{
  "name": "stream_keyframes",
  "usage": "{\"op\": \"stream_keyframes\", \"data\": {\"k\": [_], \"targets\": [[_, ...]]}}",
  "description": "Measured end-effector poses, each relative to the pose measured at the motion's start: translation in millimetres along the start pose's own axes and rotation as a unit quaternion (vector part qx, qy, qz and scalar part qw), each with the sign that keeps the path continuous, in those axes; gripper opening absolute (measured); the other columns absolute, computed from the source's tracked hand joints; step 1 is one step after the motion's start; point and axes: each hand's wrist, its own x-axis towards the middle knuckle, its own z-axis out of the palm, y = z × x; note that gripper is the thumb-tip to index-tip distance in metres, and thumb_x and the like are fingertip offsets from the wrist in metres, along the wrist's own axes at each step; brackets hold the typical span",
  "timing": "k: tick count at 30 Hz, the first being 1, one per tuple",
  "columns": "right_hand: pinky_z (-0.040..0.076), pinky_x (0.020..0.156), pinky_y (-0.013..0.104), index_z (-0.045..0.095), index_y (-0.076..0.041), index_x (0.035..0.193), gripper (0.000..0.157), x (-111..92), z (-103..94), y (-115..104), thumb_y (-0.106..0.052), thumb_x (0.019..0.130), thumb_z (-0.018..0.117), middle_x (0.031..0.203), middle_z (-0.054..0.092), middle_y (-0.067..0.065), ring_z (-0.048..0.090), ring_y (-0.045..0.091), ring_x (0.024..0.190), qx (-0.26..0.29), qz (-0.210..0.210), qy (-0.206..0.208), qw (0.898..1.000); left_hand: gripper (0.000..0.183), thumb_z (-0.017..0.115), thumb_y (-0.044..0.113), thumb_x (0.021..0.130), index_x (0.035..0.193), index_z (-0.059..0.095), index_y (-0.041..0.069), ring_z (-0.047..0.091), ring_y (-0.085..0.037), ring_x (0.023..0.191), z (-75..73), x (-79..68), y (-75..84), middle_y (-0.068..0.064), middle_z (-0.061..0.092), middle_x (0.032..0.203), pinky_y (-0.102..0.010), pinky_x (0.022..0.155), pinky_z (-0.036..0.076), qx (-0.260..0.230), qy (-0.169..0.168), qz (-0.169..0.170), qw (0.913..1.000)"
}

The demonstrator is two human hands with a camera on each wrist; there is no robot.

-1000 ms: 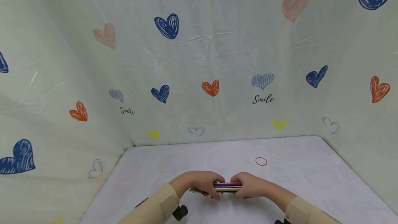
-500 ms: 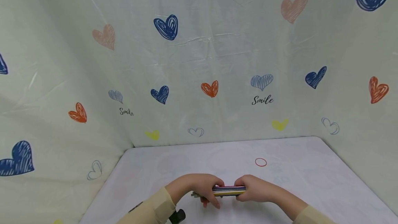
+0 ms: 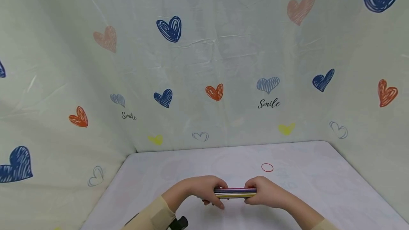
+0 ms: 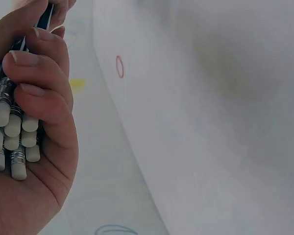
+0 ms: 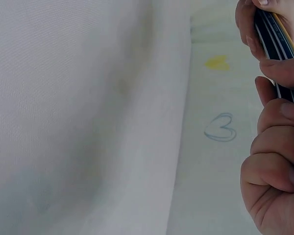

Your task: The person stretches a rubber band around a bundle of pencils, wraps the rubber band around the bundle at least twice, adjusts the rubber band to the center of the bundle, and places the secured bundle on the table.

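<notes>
A bundle of pencils (image 3: 234, 193) lies level above the table, held between both hands. My left hand (image 3: 207, 189) grips its left end, fingers curled round it. In the left wrist view, several white eraser tips (image 4: 12, 129) with silver ferrules show beside the palm of that hand (image 4: 49, 98). My right hand (image 3: 266, 192) grips the other end of the bundle; its curled fingers (image 5: 277, 142) appear at the right of the right wrist view. Farther back on the table lies a thin red ring (image 3: 267, 167), which looks like a rubber band.
The table (image 3: 166, 162) has a white cover. Behind it and to the sides hangs a pale curtain (image 3: 191, 63) printed with hearts and "Smile" lettering. A black device (image 3: 179, 223) sits at the left wrist.
My right hand has shifted slightly right along the pencils, and the left slightly left, so more of the bundle shows between them. The red ring stays in its place on the table.
</notes>
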Motion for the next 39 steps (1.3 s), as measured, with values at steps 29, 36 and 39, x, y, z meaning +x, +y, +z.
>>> {"op": "stream_keyframes", "data": {"k": [29, 36, 39], "targets": [[0.053, 0.068, 0.030, 0.066, -0.001, 0.113, 0.036, -19.1, -7.2, -1.0, -0.009, 0.080, 0.079, 0.100, 0.068, 0.008, 0.065, 0.015, 0.081, 0.175, -0.050, 0.122, 0.976, 0.026, 0.082, 0.020, 0.080, 0.102, 0.069, 0.023, 0.047, -0.011, 0.049, -6.1, -19.0, 8.2, 0.005, 0.061, 0.071, -0.024, 0.045, 0.040, 0.034, 0.147, 0.042, 0.9877], [0.053, 0.081, 0.029, 0.052, -0.005, 0.132, 0.058, -16.2, 5.4, 0.0, -0.008, 0.081, 0.079, 0.123, 0.060, 0.018, 0.064, 0.017, 0.100, 0.220, -0.068, 0.161, 0.960, 0.026, 0.080, 0.019, 0.081, 0.103, 0.068, 0.023, 0.048, -0.011, 0.051, -6.1, -17.7, 5.9, 0.006, 0.062, 0.074, -0.024, 0.045, 0.040, 0.023, 0.145, 0.035, 0.9885], [0.053, 0.082, 0.029, 0.050, -0.006, 0.134, 0.062, -15.6, 10.1, -0.9, -0.006, 0.080, 0.079, 0.125, 0.058, 0.015, 0.063, 0.017, 0.102, 0.226, -0.075, 0.183, 0.954, 0.025, 0.080, 0.020, 0.082, 0.103, 0.068, 0.023, 0.048, -0.011, 0.050, -5.6, -16.2, 5.0, 0.006, 0.062, 0.074, -0.023, 0.044, 0.040, 0.021, 0.139, 0.036, 0.9894]]}}
